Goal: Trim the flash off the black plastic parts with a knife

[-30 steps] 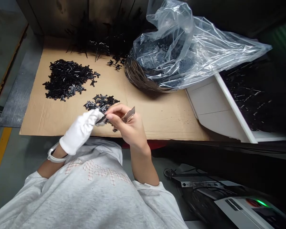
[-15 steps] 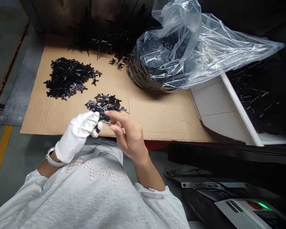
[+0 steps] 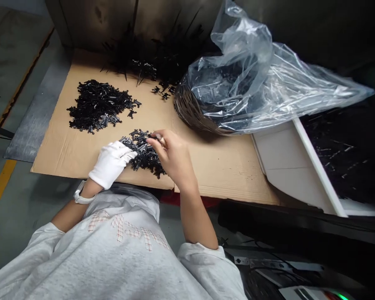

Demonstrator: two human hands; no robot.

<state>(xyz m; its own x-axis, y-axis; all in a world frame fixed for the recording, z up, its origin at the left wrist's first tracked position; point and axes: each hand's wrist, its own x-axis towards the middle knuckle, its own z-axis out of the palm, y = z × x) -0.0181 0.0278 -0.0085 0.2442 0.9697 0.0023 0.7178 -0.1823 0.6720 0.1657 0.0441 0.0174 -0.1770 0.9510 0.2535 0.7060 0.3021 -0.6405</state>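
My left hand (image 3: 111, 161), in a white glove, rests at the left edge of a small pile of black plastic parts (image 3: 146, 157). Its fingers are bent together; what lies between them is hidden. My right hand (image 3: 172, 155), bare, is over the right side of that pile. Thumb and fingers there pinch a small black plastic part (image 3: 153, 136), mostly covered by the fingers. The parts are short with forked ends. Farther back on the left lies a larger heap of the same parts (image 3: 96, 106).
Cardboard (image 3: 218, 166) covers the table. A round brown container (image 3: 190, 106) under a clear plastic bag (image 3: 268, 100) stands at the back. To the right is a white tray (image 3: 318, 162) with dark pieces beside it. Branching black pieces (image 3: 143, 68) lie along the back wall.
Both hands have moved from the table's front edge onto the small pile and parted slightly. The pile has spread toward the front edge. The camera view has shifted somewhat.
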